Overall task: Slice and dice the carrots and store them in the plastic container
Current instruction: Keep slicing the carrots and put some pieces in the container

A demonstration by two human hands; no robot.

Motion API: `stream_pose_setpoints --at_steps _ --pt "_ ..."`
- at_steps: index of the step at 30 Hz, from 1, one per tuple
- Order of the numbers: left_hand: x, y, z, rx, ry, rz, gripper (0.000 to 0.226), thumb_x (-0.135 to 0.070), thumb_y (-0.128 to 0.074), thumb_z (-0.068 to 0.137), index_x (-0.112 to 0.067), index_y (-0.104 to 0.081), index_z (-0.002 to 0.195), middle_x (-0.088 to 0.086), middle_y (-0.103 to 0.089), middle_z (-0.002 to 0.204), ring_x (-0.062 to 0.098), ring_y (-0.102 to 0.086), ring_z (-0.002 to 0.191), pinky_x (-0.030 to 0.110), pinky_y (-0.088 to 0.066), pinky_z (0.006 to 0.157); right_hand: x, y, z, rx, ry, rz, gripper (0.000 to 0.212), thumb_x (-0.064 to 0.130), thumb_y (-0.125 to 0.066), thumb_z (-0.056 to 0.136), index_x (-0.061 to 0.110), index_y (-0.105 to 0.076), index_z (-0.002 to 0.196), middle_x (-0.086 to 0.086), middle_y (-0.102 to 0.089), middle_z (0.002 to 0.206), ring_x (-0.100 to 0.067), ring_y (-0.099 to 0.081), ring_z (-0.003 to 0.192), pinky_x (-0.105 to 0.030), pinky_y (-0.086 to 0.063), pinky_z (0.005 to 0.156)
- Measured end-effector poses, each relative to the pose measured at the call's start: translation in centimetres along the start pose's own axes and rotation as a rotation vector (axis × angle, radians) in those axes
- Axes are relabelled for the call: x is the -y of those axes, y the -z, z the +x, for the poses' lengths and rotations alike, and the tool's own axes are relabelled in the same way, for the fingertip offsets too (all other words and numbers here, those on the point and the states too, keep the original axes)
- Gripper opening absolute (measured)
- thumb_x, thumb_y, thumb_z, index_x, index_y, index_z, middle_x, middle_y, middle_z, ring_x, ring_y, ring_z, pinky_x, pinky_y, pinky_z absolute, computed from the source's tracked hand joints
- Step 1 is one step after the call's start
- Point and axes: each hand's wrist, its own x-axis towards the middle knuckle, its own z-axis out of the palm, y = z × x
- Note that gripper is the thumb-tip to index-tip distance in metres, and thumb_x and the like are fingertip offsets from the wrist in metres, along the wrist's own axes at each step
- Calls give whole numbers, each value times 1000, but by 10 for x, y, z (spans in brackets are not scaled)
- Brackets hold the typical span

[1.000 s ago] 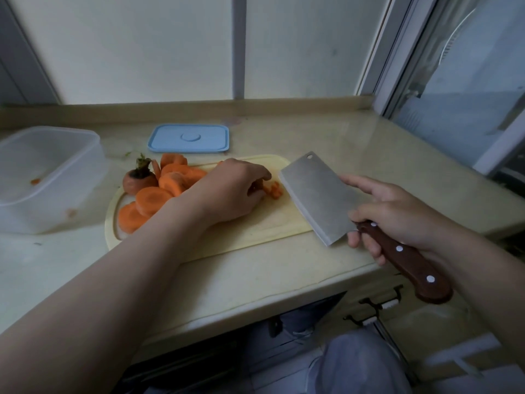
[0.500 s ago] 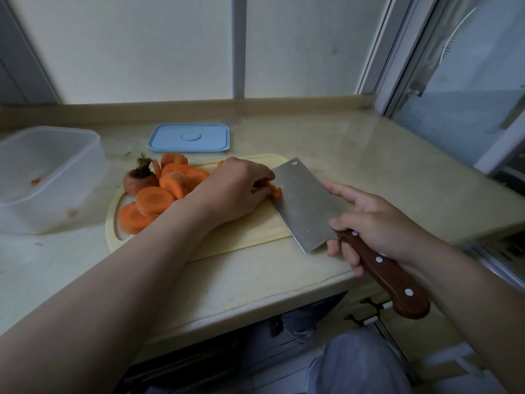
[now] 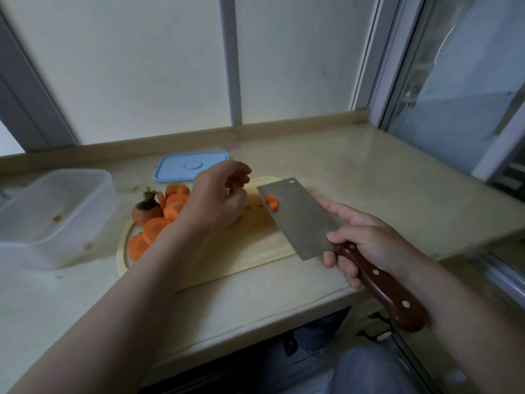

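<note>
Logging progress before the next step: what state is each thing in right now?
Plastic container: open, almost empty, few carrot bits inside.
Blue lid: off, flat on the counter.
Carrot slices: rounds heaped on the cutting board.
Cleaver: gripped by the right hand, diced carrot on its blade.
Left hand: above the board, fingers curled.

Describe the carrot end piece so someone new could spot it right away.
Find the pale cutting board on the counter. At its left edge, beside the carrot slices, sits the carrot end. Only it has a dark crown with green stubs.
</note>
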Motion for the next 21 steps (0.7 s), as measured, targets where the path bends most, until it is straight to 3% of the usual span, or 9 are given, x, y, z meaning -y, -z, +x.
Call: stream_pose_setpoints --at_steps 3,6,9,13,18,21 --pt "-7 9 8 -27 54 -37 40 -16 -55 82 -13 -64 121 -3 -66 110 8 -62 98 23 -53 84 6 -1 -1 24 7 17 62 -6 -42 102 28 -42 154 -22 -59 63 -15 -46 35 -25 -40 31" --pt "-14 24 18 171 91 60 68 -49 -61 86 -21 -44 145 -5 -52 135 8 -51 119 25 -44 97 21 -8 0 80 37 12 59 -6 -41 102 29 -47 148 -23 -59 65 -15 -46 36 -26 -41 32" --pt "-19 46 21 321 95 304 99 -76 -59 77 -25 -25 155 0 -33 156 18 -32 142 41 -31 116 38 -27 4 149 62 7 53 -6 -41 101 30 -52 139 -23 -59 65 -16 -46 36 -25 -41 32" --pt "-7 93 17 313 216 431 102 -76 -59 77 -27 -19 157 2 -26 161 25 -25 147 49 -26 119 56 -74 15 217 101 -18 54 -6 -41 100 26 -50 143 -24 -59 64 -17 -46 35 -23 -41 33" --pt "18 169 -8 198 397 535 99 -82 -54 76 -29 -24 155 5 -31 158 29 -28 145 56 -30 115 68 -149 38 324 119 -51 60 -4 -44 100 25 -42 153 -21 -62 65 -17 -49 38 -25 -43 34" --pt "35 211 -27 143 518 559 106 -90 -42 66 -30 -27 153 7 -34 156 33 -31 142 57 -31 113 72 -198 50 382 119 -44 62 -5 -44 100 22 -40 155 -22 -62 63 -18 -49 36 -24 -42 34"
